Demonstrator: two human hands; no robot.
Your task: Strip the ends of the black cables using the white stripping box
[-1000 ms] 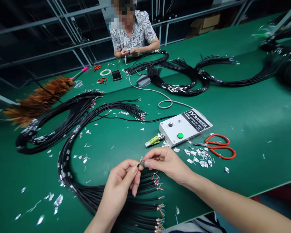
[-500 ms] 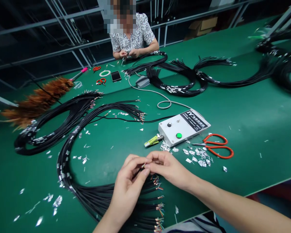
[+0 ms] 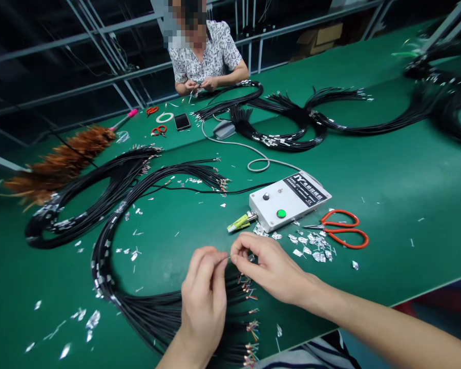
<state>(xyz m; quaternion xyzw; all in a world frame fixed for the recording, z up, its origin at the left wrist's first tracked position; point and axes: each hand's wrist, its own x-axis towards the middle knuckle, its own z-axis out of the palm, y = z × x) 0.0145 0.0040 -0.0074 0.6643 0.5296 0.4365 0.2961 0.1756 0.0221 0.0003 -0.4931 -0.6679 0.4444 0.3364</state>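
Observation:
My left hand (image 3: 204,287) pinches with thumb and fingers; a thin pale wire (image 3: 229,257) shows at its fingertips, and the cable behind it is hidden by the hand. Just to the right, my right hand (image 3: 267,259) is closed in a pinch on the same wire, its tip covered by the fingers. Below both hands lies a bundle of black cables (image 3: 149,307), curving in from the left. Their stripped ends (image 3: 252,328) show coloured cores and bare copper near the table's front edge.
Beyond my hands stands a grey control box (image 3: 288,197) with a green button and a yellow-green clip (image 3: 238,223). Red-handled scissors (image 3: 343,229) lie among foil scraps (image 3: 318,246). More coiled cables (image 3: 88,200), a feather duster (image 3: 69,159) and a co-worker (image 3: 205,56) are farther off.
My fingertips have drawn slightly apart, baring a bit of wire between them. The left hand has turned so its back faces me, and the black cable seen in it before is now hidden.

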